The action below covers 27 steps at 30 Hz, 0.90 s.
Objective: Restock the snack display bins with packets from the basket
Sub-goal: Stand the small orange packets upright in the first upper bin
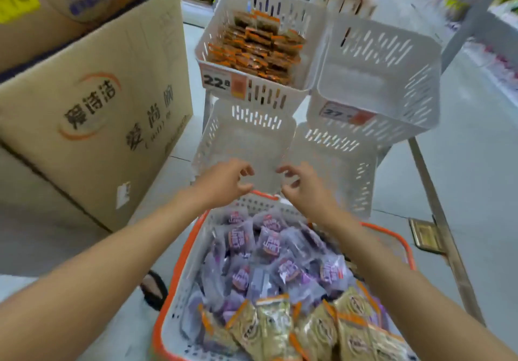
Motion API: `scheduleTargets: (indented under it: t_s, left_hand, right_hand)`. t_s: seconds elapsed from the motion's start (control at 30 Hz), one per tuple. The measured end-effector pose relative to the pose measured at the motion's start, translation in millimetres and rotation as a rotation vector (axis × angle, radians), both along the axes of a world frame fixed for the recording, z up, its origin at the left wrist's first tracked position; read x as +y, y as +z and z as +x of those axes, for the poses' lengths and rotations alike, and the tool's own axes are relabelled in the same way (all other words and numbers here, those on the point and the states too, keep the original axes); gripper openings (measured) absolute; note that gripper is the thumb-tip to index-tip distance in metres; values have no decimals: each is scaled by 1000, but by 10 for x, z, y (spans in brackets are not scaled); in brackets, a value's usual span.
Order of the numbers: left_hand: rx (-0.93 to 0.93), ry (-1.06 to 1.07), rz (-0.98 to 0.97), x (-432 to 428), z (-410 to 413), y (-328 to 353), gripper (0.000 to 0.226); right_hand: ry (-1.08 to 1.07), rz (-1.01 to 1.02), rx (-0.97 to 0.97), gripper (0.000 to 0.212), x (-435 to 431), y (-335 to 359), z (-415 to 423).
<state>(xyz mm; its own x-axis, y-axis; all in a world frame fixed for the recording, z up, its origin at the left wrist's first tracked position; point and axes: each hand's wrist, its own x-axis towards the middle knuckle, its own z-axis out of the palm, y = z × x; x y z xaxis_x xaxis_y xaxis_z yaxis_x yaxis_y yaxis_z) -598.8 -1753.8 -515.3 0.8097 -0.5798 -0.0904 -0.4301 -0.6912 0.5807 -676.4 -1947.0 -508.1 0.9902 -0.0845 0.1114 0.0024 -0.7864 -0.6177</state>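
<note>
Head view: looks down past two bare forearms at a basket and four white slotted bins beyond it; the picture is slightly blurred.
Left hand (224, 181): hovers over the near edge of the lower left bin (246, 139), fingers loosely curled and nothing in them.
Right hand (302, 187): just beside the left one over the same bin, fingers loosely curled too, holding nothing.
Basket (182, 251): white mesh with an orange rim, directly below the arms on the near side of the bins.
Purple packets (269, 251): heaped in the far and middle part of the basket.
Tan packets (280, 330): orange-edged, piled at the near end of the basket.
Lower right bin (342, 159): beside the lower left bin; no packets show in either.
Upper left bin (269, 94): filled with orange packets (258, 49); a price tag (221, 82) on its front reads 22.8.
Upper right bin (392, 80): no packets visible; a blurred tag (344, 114) hangs on its front.
Cardboard box (98, 108): large, printed with Chinese characters, standing left of the bins.
Floor (476, 164): pale grey tile around the rack.
</note>
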Motion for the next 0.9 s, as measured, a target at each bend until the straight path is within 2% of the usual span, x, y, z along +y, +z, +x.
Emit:
scheduleTargets:
  t_s: [0.07,0.17,0.2,0.27,0.3,0.33,0.37,0.4,0.47,0.57,0.6,0.63,0.7,0.73,0.77,0.8,0.87,0.9]
  left_hand:
    - [51,32,3,184,-275,-250,32]
    - [76,10,26,376,-581,-464,31]
    - [71,-5,32,411,-659,-500,32]
    - [81,-21,17,444,-771,-539,34]
    - [93,-23,3,447,-808,-551,34]
    - [100,-23,-9,443,-833,-557,34]
    - [104,-20,-21,433,-853,-565,34]
    - [107,-14,-35,418,-875,-574,36]
    - [176,17,-90,380,-941,-584,49]
    - [546,34,-225,295,-1118,-523,96]
    - [666,21,-264,270,-1162,-522,95]
    - [750,14,-311,261,-1175,-530,79]
    - [725,110,-366,298,-1142,-519,40]
    - [679,187,-388,342,-1103,-519,32]
    - [652,245,-405,393,-1057,-535,31]
    - [651,274,-418,443,-1017,-555,34]
    - [684,292,-431,495,-990,-554,41]
    - [688,297,-435,500,-992,-564,44]
  right_hand:
    - [64,-21,224,32,60,-300,-331]
    - [269,-101,489,13,123,-654,-792]
    - [298,-141,568,19,144,-746,-948]
    - [361,-348,665,66,109,-976,-1227]
    - [391,-466,691,81,91,-1075,-1351]
    - [411,-527,666,81,79,-1151,-1443]
    - [404,-512,610,73,58,-1210,-1493]
    - [381,-451,544,59,46,-1221,-1506]
    - [246,-178,455,30,78,-1123,-1422]
    - [51,337,331,28,203,-747,-1204]
    - [34,431,308,25,257,-606,-1137]
    - [37,490,312,28,317,-525,-1088]
    - [64,524,374,69,422,-510,-1083]
    - [57,493,435,87,458,-607,-1120]
    - [65,392,490,96,497,-736,-1187]
    - [110,210,541,99,526,-903,-1271]
    - [314,-229,632,87,576,-1240,-1456]
    - [426,-373,634,75,613,-1340,-1535]
